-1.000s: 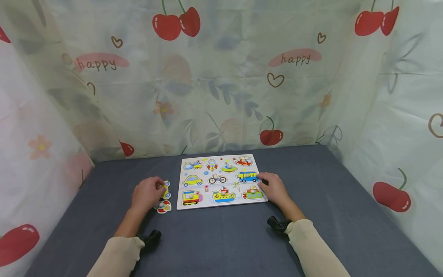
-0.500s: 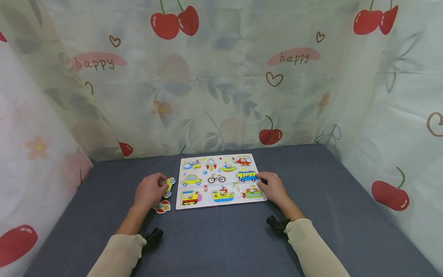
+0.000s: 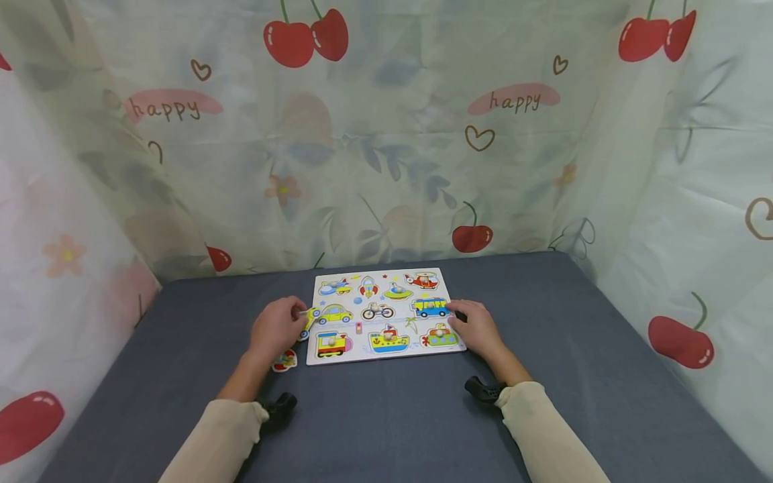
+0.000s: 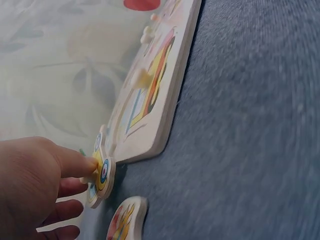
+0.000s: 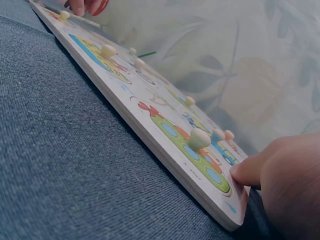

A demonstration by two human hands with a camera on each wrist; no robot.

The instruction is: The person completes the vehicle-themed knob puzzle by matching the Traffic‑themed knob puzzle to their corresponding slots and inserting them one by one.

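By its knob my left hand pinches a yellow vehicle puzzle piece. The tilted piece is at the left edge of the wooden puzzle board, partly hidden by the fingers in the head view. Another piece, red and yellow, lies on the table below that hand. My right hand rests its fingertips on the board's right edge, beside the blue bus piece. In the right wrist view, the thumb touches the board top near the green submarine piece; the other fingers are hidden.
Several knobbed vehicle pieces sit in the board, among them a boat and a train. A yellow car picture lies at its left side. Dark cloth covers the table, with a printed curtain behind.
My left hand has moved right and slightly away from me with the yellow piece, bringing it from the table to the board's left edge. My right hand stays in place.
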